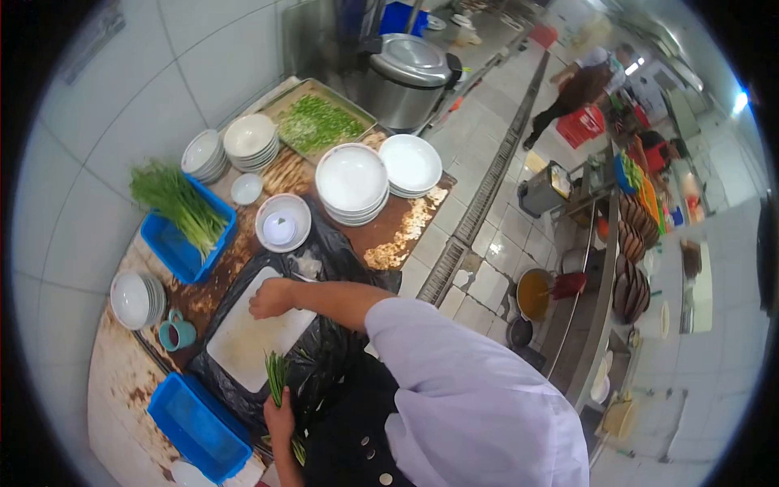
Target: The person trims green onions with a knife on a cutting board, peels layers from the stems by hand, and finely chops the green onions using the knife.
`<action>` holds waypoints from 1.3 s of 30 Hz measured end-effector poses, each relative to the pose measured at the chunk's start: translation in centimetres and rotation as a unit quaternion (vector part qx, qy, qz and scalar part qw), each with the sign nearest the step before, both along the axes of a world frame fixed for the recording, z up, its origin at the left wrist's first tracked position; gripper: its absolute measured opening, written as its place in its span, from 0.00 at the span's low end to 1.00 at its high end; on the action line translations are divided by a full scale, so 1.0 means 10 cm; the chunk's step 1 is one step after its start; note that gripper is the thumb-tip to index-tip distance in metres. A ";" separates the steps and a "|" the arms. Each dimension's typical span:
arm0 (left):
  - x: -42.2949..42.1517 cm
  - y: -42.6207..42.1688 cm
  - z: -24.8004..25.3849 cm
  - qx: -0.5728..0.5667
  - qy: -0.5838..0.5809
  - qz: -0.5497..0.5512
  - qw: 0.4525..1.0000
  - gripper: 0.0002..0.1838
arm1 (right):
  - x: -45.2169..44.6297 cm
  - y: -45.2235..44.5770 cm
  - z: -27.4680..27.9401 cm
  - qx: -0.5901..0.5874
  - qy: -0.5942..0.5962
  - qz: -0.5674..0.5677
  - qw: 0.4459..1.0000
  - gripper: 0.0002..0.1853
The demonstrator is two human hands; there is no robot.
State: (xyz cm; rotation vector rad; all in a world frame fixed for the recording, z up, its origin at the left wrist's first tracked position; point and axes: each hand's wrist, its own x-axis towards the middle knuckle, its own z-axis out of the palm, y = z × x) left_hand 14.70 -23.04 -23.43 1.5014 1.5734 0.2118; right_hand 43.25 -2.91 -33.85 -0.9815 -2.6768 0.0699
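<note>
Green stalks (277,375) stood bunched in the left hand (280,415), its fingers wrapped firmly round them, the tips showing in front of the edge of a white board (243,345). Over the far part of that board was the right hand (273,298), its fingers curled downward; whether they gripped anything could not be told, since the hand hid what lay beneath. Black plastic (341,264) was spread under the board and crumpled around it on the rust-stained tabletop (122,398).

Beside the plastic sat a teal mug (176,332), with a blue tub (195,422) on one side and, on the other, a second tub (167,250) with long greens (182,199) spilling over its rim. Near the mug, bowls (134,300) leaned in a tilted-looking stack. Past the board, a bowl (294,213) held a smaller white one, and taller stacks (353,178) rose close to a tray (304,89) of chopped greens (318,122). Beyond stood a lidded steel pot (410,93). Across the tiled floor (507,243), well apart, was another person (580,85).
</note>
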 end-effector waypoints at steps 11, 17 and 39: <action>-0.15 -0.14 0.03 0.003 -0.037 -0.081 0.996 0.20 | -0.73 -0.09 0.27 -0.250 0.331 -0.360 0.835 0.16; -0.14 -0.27 0.15 -0.059 -0.092 -0.145 0.983 0.24 | -2.28 -0.49 1.85 -0.317 0.566 -0.115 0.752 0.21; -0.57 -0.50 0.19 -0.092 -0.116 -0.157 0.976 0.28 | -0.08 -0.85 0.41 -0.101 0.148 -0.468 0.865 0.14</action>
